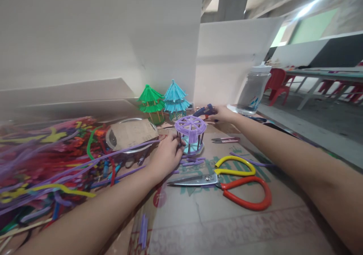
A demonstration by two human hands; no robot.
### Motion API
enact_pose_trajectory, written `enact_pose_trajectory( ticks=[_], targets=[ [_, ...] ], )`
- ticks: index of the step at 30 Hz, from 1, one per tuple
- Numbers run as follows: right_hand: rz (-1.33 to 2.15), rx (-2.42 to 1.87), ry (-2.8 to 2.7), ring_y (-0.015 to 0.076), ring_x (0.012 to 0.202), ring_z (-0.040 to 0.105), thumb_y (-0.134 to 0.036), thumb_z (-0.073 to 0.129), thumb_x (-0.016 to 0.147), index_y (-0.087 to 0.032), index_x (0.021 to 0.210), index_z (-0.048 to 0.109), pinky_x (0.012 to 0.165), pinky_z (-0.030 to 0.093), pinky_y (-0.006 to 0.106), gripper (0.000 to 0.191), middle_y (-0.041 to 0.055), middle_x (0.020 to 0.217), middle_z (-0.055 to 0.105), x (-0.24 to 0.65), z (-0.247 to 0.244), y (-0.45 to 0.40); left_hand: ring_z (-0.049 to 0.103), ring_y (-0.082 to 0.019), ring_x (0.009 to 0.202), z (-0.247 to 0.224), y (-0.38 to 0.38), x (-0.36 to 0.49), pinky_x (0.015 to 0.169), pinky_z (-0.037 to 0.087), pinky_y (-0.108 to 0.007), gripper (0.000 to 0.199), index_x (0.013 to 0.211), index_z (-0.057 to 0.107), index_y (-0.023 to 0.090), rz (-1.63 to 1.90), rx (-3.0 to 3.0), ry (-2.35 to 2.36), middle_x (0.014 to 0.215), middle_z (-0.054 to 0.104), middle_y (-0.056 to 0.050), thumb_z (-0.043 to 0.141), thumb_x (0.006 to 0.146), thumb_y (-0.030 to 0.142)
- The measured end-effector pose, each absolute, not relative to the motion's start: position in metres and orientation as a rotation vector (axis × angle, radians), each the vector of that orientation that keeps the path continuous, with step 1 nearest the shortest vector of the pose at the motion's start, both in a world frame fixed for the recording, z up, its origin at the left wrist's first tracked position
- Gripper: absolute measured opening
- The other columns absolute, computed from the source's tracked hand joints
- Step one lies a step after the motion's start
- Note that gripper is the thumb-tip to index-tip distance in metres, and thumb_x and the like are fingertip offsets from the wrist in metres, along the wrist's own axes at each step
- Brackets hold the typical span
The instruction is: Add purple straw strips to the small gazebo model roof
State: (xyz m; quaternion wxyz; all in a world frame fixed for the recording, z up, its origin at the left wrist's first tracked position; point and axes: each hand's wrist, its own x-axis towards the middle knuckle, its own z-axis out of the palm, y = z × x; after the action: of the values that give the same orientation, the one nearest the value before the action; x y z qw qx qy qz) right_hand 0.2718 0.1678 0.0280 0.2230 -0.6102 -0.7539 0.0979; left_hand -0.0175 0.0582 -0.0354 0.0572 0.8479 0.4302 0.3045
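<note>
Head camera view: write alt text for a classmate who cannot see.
A person's left hand touches a purple pavilion model on cardboard while the right hand is at a blue glue gun. Large scissors lie nearer; a green model and a blue model stand behind; craft stems are heaped left.

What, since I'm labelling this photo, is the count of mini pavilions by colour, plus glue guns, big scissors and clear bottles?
Green pavilion: 1
Light-blue pavilion: 1
Purple pavilion: 1
Glue gun: 1
Big scissors, yellow and red handles: 1
Clear bottle, pale lid: 1
Total: 6
</note>
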Motion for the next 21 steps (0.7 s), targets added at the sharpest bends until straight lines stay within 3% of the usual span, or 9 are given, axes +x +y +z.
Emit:
enact_pose_trajectory(
  ticks=[4,8,11,15,21],
  targets=[
    [0.096,-1.751,-2.138,0.0274,0.086,0.065,-0.031,0.068,0.076,-0.014,0.103,0.073,0.074,0.044,0.034,0.032,0.0146,0.101,0.073,0.285,0.032,0.148,0.058,-0.024,0.105,-0.037,0.062,-0.019,0.098,0.047,-0.041,0.017,0.1,0.065,0.019,0.932,2.549,1.326,0.108,0.059,-0.009,0.052,0.089,0.02],
    [0.054,-1.754,-2.23,0.0243,0.081,0.065,-0.034,0.059,0.082,-0.017,0.09,0.075,0.07,0.042,0.031,0.024,0.0109,0.09,0.074,0.285,0.038,0.11,0.059,-0.024,0.102,-0.04,0.067,-0.02,0.095,0.048,-0.041,0.016,0.097,0.065,0.018,0.952,2.547,1.351,0.104,0.059,-0.009,0.051,0.088,0.019],
    [0.158,-1.637,-2.394,0.0191,0.076,0.065,-0.033,0.056,0.085,-0.021,0.088,0.074,0.067,0.042,0.028,0.021,0.0047,0.087,0.075,0.267,0.041,0.071,0.059,-0.024,0.102,-0.04,0.068,-0.021,0.096,0.048,-0.041,0.016,0.096,0.064,0.017,0.952,2.555,1.345,0.104,0.059,-0.01,0.051,0.088,0.019],
    [0.243,-1.334,-2.598,0.018,0.075,0.065,-0.029,0.054,0.089,-0.022,0.091,0.074,0.065,0.042,0.027,0.022,0.0041,0.088,0.075,0.233,0.037,0.028,0.058,-0.024,0.104,-0.039,0.068,-0.021,0.099,0.046,-0.042,0.016,0.097,0.065,0.018,0.943,2.564,1.315,0.105,0.059,-0.009,0.051,0.088,0.021],
    [0.303,-1.191,-2.648,0.0191,0.089,0.065,-0.019,0.056,0.088,-0.02,0.097,0.073,0.078,0.045,0.028,0.019,0.0061,0.099,0.072,0.204,0.02,0.014,0.059,-0.024,0.102,-0.04,0.069,-0.021,0.099,0.047,-0.042,0.016,0.094,0.065,0.017,0.949,2.588,1.281,0.106,0.059,-0.01,0.051,0.089,0.021]
  ],
)
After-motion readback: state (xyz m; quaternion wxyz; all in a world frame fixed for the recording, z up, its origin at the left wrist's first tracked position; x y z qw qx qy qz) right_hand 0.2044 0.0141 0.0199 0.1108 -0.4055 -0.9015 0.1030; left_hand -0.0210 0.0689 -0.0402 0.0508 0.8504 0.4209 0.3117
